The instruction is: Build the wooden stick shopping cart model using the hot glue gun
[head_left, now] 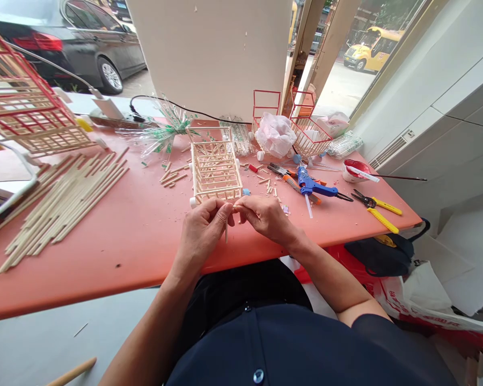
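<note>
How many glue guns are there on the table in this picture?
1. The blue glue gun lies on the table, ahead and to the right of the right hand, left of the yellow-handled pliers. No other is visible.

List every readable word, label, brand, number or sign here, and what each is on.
None can be read with confidence.
White plastic bag with red print, lower right: lettering too blurred and slanted to read.
Small yellow bus outside the window: markings on its side, too small to read.
Blue plastic glue gun: no legible brand.
</note>
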Demonstrator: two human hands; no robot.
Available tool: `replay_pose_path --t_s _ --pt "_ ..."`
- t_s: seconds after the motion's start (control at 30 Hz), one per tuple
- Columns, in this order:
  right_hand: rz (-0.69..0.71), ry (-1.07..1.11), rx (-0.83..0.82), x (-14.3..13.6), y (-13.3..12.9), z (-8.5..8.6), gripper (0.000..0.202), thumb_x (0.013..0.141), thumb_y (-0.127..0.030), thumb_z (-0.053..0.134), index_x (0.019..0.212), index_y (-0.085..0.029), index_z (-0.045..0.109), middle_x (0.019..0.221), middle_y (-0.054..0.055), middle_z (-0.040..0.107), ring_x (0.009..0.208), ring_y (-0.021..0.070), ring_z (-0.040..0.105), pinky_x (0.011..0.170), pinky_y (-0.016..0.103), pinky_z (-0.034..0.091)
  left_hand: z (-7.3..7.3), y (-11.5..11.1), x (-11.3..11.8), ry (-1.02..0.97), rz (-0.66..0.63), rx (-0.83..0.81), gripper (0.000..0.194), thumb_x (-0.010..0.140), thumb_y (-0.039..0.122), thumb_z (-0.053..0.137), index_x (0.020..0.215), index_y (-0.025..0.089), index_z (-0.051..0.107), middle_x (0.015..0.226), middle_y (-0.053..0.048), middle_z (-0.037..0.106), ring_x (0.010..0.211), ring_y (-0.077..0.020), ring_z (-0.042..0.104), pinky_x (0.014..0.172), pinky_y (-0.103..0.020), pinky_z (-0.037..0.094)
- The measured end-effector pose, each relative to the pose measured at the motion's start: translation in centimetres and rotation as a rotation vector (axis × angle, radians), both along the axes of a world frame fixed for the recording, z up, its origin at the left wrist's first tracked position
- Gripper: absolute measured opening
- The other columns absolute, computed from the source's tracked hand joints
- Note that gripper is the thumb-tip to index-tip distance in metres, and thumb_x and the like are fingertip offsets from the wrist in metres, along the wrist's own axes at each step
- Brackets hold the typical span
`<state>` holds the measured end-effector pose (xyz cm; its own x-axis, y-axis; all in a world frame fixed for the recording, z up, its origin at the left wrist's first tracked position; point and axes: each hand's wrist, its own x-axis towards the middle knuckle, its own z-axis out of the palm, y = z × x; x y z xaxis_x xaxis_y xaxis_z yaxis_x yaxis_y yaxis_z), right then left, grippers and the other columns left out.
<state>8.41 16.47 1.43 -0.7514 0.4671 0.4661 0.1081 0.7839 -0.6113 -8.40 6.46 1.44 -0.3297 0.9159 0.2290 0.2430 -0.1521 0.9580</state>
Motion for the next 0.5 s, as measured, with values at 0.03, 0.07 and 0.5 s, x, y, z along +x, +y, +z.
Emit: replay_pose_path --t_s 0.03,0.07,0.5 --pt "0.000 0.002 0.004 0.00 0.01 -0.01 0.036 0.118 -0.037 0.051 0.093 -0.019 0.070 0.081 0.002 0.074 0.076 0.0129 0.066 0.079 0.025 0.049 0.02 -0.01 -0.03 0.010 0.002 -0.001 0.036 0.098 0.044 0.066 0.071 0.020 0.068 0.053 0.002 0.057 0.044 -0.0095 0.044 0.046 -0.023 0.034" --pt "0.002 0.005 0.009 0.01 0.02 -0.02 0.036 0.118 -0.037 0.051 0.093 -0.019 0.070 0.080 0.002 0.074 0.076 0.0128 0.066 0.079 0.025 0.049 0.04 -0.02 -0.06 0.023 0.007 -0.002 0.036 0.098 0.043 0.066 0.071 0.020 0.069 0.052 0.002 0.056 0.044 -0.0095 0.044 0.046 -0.023 0.034" --pt "0.011 0.019 0.010 -0.03 0.05 -0.05 0.035 0.117 -0.036 0.052 0.093 -0.019 0.071 0.080 0.002 0.074 0.075 0.0128 0.065 0.079 0.025 0.049 -0.15 0.03 -0.02 -0.038 -0.014 -0.003 0.038 0.099 0.046 0.069 0.072 0.020 0.068 0.055 0.001 0.058 0.044 -0.0094 0.043 0.045 -0.023 0.032"
